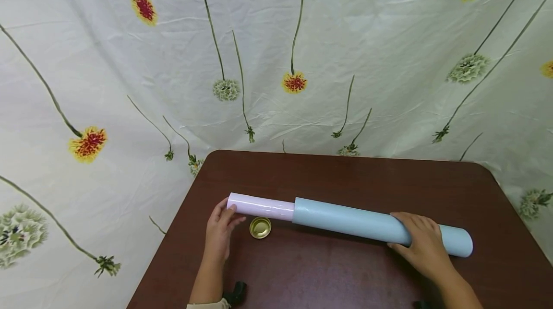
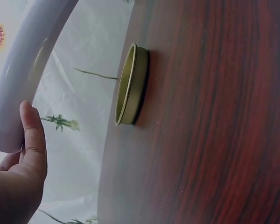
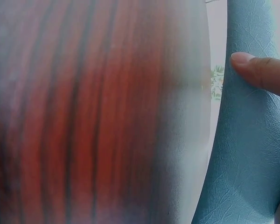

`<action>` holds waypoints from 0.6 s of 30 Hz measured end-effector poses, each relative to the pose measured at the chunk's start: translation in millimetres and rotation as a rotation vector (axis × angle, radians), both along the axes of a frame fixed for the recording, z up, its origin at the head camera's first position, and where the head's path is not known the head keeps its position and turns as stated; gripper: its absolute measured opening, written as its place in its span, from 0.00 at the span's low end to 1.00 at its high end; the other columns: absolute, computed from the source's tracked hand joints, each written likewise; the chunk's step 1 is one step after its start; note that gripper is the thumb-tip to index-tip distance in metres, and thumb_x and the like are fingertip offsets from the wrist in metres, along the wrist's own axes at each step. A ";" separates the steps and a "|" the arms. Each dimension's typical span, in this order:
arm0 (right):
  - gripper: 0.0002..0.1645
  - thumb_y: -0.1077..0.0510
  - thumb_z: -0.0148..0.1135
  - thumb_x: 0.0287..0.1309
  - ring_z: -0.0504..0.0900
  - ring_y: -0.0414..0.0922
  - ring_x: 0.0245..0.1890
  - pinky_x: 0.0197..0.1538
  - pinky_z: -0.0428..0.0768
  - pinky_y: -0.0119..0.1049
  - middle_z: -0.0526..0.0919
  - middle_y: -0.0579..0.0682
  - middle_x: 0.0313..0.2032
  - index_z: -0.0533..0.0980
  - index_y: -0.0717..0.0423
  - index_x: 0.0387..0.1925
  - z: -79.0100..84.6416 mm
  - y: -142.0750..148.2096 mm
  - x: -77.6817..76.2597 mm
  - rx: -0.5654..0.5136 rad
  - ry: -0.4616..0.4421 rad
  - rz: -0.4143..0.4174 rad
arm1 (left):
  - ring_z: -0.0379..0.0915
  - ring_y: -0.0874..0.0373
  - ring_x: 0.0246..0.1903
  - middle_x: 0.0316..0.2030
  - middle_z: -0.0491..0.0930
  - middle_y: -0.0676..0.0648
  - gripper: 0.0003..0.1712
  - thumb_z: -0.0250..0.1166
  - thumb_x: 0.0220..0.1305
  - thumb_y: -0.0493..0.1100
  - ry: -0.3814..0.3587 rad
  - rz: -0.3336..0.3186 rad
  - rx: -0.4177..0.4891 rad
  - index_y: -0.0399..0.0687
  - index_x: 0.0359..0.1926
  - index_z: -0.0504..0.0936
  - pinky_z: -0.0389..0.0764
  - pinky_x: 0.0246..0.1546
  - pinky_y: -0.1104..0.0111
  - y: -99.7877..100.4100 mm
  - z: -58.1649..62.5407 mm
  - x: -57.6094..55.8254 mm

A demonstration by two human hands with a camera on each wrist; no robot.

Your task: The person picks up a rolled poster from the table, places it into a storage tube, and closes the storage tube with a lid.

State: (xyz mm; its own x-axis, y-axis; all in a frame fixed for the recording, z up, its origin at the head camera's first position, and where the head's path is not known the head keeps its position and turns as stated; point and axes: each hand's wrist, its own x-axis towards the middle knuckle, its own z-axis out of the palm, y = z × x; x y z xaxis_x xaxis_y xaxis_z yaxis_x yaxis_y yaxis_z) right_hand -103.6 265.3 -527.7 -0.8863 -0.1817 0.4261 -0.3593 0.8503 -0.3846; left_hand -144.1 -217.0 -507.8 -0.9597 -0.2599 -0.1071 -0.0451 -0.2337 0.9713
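A light blue tube [image 1: 345,218] with a leather-like grain spans the right half of the table. Out of its left end sticks a glossy lilac tube [image 1: 259,206], narrower than the blue one. My left hand [image 1: 221,230] holds the lilac tube's free end between thumb and fingers. Curled over the blue tube near its right end, my right hand [image 1: 421,244] grips it; the thumb [image 3: 259,72] presses its textured side in the right wrist view. Just below the lilac tube lies a shallow round gold lid [image 1: 260,228], hollow side up, touched by neither hand.
The dark brown wooden table [image 1: 319,275] has rounded far corners. A white cloth [image 1: 259,50] printed with flowers hangs behind it and at its sides. Black straps or mounts [image 1: 235,293] show near my wrists.
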 end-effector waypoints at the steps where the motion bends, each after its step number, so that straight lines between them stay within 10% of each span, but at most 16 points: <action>1: 0.49 0.56 0.87 0.30 0.74 0.60 0.55 0.56 0.62 0.61 0.81 0.57 0.55 0.75 0.51 0.61 0.1 -0.2 0.0 0.001 -0.001 0.000 | 0.80 0.63 0.41 0.45 0.78 0.54 0.25 0.57 0.76 0.40 0.000 -0.005 -0.005 0.36 0.68 0.65 0.86 0.42 0.69 0.2 -0.1 0.1; 18: 0.49 0.57 0.87 0.29 0.74 0.59 0.55 0.56 0.62 0.61 0.81 0.57 0.54 0.75 0.52 0.60 -1.9 -3.2 -0.8 -0.009 0.012 0.007 | 0.78 0.63 0.44 0.45 0.78 0.55 0.24 0.56 0.76 0.40 0.004 -0.036 -0.010 0.35 0.68 0.67 0.86 0.43 0.68 6.3 -2.6 0.4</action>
